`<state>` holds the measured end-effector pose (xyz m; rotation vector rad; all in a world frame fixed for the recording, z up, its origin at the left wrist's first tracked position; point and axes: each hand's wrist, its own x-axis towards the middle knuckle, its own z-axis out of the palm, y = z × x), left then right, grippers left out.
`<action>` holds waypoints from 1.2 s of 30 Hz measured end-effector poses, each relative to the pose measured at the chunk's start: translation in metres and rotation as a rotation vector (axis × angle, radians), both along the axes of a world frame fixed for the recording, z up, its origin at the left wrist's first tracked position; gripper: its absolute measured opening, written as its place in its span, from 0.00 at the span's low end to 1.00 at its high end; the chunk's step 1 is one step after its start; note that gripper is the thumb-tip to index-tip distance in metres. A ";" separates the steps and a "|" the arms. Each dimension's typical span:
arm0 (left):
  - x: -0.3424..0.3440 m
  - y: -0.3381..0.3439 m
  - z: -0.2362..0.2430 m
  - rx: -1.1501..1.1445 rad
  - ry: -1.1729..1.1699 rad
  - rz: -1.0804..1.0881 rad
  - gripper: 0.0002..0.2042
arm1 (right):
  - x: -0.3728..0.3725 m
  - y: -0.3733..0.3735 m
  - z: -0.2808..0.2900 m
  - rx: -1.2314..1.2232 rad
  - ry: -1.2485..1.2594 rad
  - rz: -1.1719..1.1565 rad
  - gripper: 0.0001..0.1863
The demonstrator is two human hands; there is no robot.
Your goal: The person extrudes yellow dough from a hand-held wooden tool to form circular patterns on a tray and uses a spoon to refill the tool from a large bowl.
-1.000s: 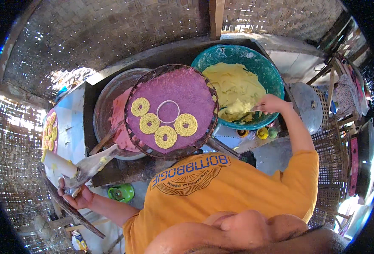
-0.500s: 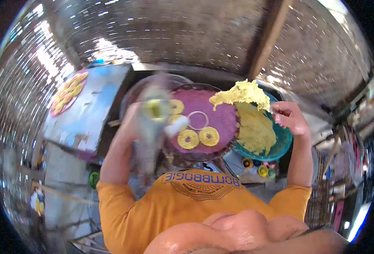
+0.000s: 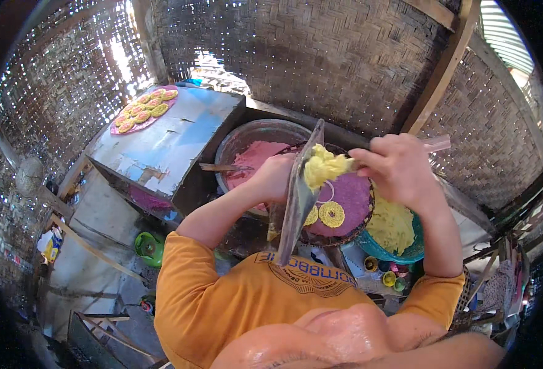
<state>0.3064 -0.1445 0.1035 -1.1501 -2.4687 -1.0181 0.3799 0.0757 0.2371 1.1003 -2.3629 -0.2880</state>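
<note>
My left hand (image 3: 276,177) is closed round a long, board-like dough press (image 3: 291,224), tilted on edge in front of my chest. Yellow dough (image 3: 322,169) bulges at the press's upper opening. My right hand (image 3: 400,169) is shut on a spatula, whose pale handle (image 3: 437,144) sticks out behind the fist; its blade is largely hidden at the dough. Beneath the press lies a round tray covered in purple (image 3: 351,195), partly hidden, bearing yellow dough rings (image 3: 331,214) and a white hoop (image 3: 326,192). A teal basin (image 3: 418,249) of yellow dough (image 3: 389,230) stands to its right.
Behind my left hand sits a large tub (image 3: 227,142) of pink dough (image 3: 259,157) with a wooden stick (image 3: 225,167). A box-like stand (image 3: 188,138) at left bears several shaped pieces (image 3: 142,111). Small cups (image 3: 389,279) stand below the basin; woven walls (image 3: 320,67) rise behind.
My right hand has come left from above the basin, bringing the spatula's dough to the press. The press has moved right and tilted, now covering part of the tray. My view has shifted.
</note>
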 end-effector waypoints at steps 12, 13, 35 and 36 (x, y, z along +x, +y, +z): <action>-0.048 -0.032 -0.031 0.167 0.040 0.107 0.18 | 0.023 -0.006 -0.022 -0.084 0.341 -0.002 0.13; -0.048 -0.040 -0.030 0.221 0.033 0.103 0.18 | 0.023 -0.001 -0.017 -0.175 0.368 0.000 0.12; -0.045 -0.039 -0.028 0.054 0.080 0.070 0.16 | 0.010 -0.002 -0.026 -0.186 0.321 0.047 0.13; -0.042 -0.046 -0.024 0.087 0.004 0.110 0.17 | 0.011 0.005 -0.019 -0.248 0.313 0.018 0.14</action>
